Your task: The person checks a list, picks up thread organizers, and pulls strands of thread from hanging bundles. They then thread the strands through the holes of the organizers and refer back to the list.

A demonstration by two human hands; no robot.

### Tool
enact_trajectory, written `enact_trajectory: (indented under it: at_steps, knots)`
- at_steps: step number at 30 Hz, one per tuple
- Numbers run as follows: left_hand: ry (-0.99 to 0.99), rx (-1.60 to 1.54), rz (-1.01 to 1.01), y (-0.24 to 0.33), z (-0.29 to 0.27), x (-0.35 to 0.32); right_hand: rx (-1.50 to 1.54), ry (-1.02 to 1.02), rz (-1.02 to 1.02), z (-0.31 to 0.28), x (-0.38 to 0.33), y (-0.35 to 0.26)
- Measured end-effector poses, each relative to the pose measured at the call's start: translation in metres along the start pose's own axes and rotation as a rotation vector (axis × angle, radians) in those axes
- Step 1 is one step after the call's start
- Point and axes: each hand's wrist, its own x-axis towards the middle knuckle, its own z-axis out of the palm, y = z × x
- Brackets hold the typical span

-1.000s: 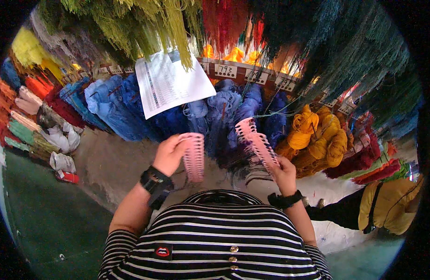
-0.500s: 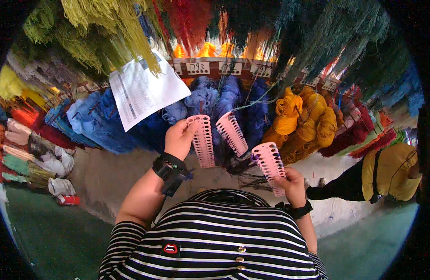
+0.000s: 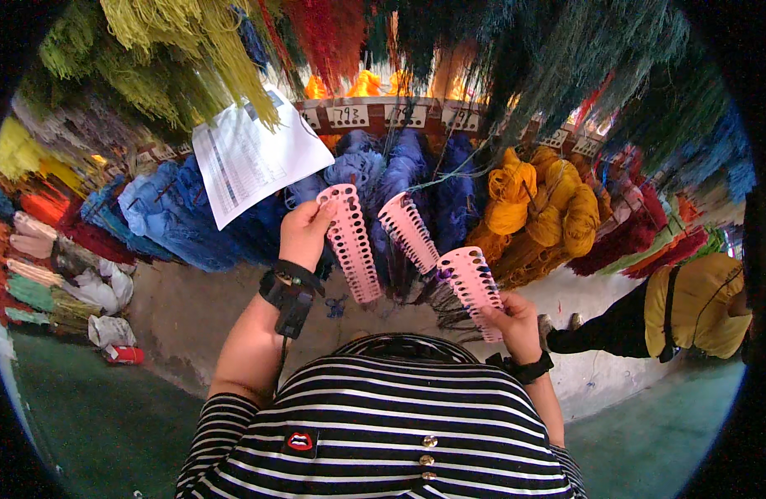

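Note:
At the middle left, my left hand (image 3: 304, 237) pinches the top end of a pink thread card (image 3: 354, 249) with rows of holes along both edges. The card slants down to the right. My right hand (image 3: 518, 326) grips the lower end of another pink thread card (image 3: 468, 287), which has dark purple and blue thread in some holes. Between them a third pink thread card (image 3: 408, 231) hangs before the yarn, with a blue-green strand near its top; what holds it up I cannot make out. Behind the cards hang blue yarn skeins (image 3: 405, 162).
Orange-yellow skeins (image 3: 556, 200) hang to the right of the blue ones. A printed sheet (image 3: 262, 162) lies against the rack at left, and number labels line the rail (image 3: 374, 115). At right is a person in a mustard jacket (image 3: 695, 303). White plastic bags (image 3: 108, 291) lie at left.
My left hand has shifted a little left and up, and its card now slants more. The card in my right hand has moved slightly up and left.

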Motion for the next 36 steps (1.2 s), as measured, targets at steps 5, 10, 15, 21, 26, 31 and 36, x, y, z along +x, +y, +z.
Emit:
enact_trajectory:
  at_steps: [5,10,15,21,26,31,36]
  knots:
    - [0.011,0.214,0.058,-0.013,0.013,0.025,-0.007,0.005,0.038,-0.007,0.003,0.005]
    - [0.019,0.063,-0.039,-0.023,0.023,0.040,-0.052,0.011,-0.038,-0.006,0.027,0.024]
    - [0.044,-0.247,-0.106,-0.014,0.025,0.018,0.073,0.052,-0.087,0.003,0.060,0.017]
    - [0.017,-0.173,-0.054,-0.033,0.001,-0.011,0.033,-0.007,-0.091,0.008,0.097,0.034]
    - [-0.032,-0.149,-0.126,-0.030,-0.004,-0.050,-0.070,0.031,-0.067,-0.006,0.122,0.058]
    - [-0.037,-0.023,-0.254,-0.019,-0.001,-0.082,-0.198,0.170,-0.228,-0.034,0.117,0.082]
    - [0.059,-0.207,-0.425,-0.037,-0.003,-0.117,-0.325,0.125,-0.100,-0.087,0.096,0.067]
